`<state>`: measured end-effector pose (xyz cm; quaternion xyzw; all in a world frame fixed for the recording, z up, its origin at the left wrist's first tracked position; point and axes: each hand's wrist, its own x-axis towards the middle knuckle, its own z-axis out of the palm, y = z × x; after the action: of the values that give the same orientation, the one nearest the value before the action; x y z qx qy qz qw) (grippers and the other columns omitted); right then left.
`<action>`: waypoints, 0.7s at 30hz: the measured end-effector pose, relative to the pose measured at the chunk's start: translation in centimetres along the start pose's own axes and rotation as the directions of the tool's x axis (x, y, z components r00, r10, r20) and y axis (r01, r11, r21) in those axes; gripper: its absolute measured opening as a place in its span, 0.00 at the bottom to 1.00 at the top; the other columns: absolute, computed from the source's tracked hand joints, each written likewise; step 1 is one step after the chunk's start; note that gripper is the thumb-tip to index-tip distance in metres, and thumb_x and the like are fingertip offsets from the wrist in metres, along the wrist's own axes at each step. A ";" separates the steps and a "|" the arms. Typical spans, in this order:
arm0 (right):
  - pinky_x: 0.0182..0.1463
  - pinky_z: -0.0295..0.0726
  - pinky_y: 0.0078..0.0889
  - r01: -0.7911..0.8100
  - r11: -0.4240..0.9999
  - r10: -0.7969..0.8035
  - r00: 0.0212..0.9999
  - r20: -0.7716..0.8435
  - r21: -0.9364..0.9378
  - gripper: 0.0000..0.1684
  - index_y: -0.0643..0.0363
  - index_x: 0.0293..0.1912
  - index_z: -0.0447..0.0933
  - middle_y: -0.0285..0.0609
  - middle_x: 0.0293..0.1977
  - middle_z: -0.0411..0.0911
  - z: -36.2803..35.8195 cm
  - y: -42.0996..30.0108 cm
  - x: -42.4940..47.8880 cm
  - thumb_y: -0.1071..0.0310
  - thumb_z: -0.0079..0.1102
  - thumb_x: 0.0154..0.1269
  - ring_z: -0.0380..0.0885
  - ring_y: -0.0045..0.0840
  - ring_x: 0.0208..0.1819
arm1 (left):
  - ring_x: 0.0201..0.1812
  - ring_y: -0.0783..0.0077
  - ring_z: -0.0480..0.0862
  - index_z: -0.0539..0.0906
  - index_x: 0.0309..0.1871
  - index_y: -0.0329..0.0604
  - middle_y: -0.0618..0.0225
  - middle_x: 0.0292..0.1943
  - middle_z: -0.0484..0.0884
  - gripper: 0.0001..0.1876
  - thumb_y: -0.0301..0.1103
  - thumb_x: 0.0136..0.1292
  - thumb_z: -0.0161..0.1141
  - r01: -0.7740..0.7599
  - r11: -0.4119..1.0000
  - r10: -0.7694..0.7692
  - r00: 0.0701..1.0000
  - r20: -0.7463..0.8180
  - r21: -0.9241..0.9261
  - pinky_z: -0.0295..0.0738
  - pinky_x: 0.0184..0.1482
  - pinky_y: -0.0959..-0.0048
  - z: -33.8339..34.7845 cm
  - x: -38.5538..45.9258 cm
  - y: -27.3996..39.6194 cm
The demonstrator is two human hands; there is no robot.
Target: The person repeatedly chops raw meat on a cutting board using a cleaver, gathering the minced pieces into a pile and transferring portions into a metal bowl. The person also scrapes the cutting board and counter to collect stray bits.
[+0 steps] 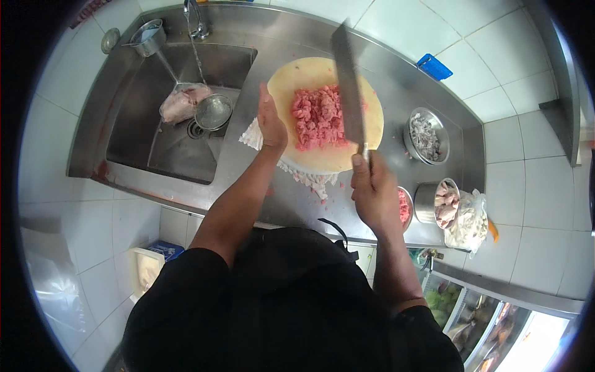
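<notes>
Minced raw meat (320, 118) is spread over the middle of a round cutting board (283, 79). My right hand (375, 193) grips the handle of a cleaver (347, 83), its broad blade pointing away from me over the right edge of the meat. At the board's left rim, my left hand (272, 118) is held on edge, fingers extended and nothing in it. A white cloth (309, 179) sticks out from under the board at its near and left sides. Small scraps of meat dot the steel counter (293, 207) near the board.
Left is a steel sink (181, 158) with running faucet (199, 28), bagged meat (183, 104) and a strainer (214, 111). On the right stand a bowl of grey pieces (425, 137), a bowl of mince (404, 209), a steel pot of meat (425, 202) and a plastic bag (467, 225).
</notes>
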<state>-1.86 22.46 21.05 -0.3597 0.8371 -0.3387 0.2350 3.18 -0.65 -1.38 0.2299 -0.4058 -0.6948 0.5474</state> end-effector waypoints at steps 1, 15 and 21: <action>0.39 0.74 0.62 0.031 0.998 -0.029 0.999 -0.029 0.053 0.21 0.67 0.46 0.72 0.68 0.30 0.79 0.1 0.1 -0.6 0.54 0.51 0.82 0.80 0.67 0.37 | 0.84 0.62 0.52 0.46 0.83 0.27 0.51 0.85 0.50 0.39 0.52 0.86 0.36 0.002 1.000 -0.002 1.000 0.001 -0.018 0.47 0.83 0.65 0.0 0.1 0.1; 0.42 0.76 0.62 0.051 0.999 -0.051 0.999 0.001 -0.001 0.21 0.67 0.49 0.73 0.65 0.28 0.80 1.1 -0.1 -1.8 0.54 0.48 0.83 0.81 0.65 0.37 | 0.81 0.63 0.59 0.47 0.83 0.27 0.54 0.83 0.53 0.39 0.53 0.85 0.38 -0.023 0.985 -0.001 0.990 0.141 0.169 0.52 0.81 0.66 -3.1 0.3 2.3; 0.45 0.74 0.67 0.025 0.957 0.016 0.990 0.137 -0.290 0.26 0.68 0.45 0.73 0.72 0.34 0.80 4.5 6.0 -0.4 0.50 0.45 0.83 0.80 0.68 0.42 | 0.78 0.63 0.63 0.50 0.84 0.29 0.54 0.82 0.57 0.42 0.58 0.84 0.41 -0.090 0.996 0.090 0.996 0.029 0.024 0.54 0.79 0.66 -1.9 0.4 0.3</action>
<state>-1.38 24.04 13.68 -0.4147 0.8587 -0.1870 0.2360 4.69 -1.68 -2.20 0.2086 -0.4324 -0.6673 0.5694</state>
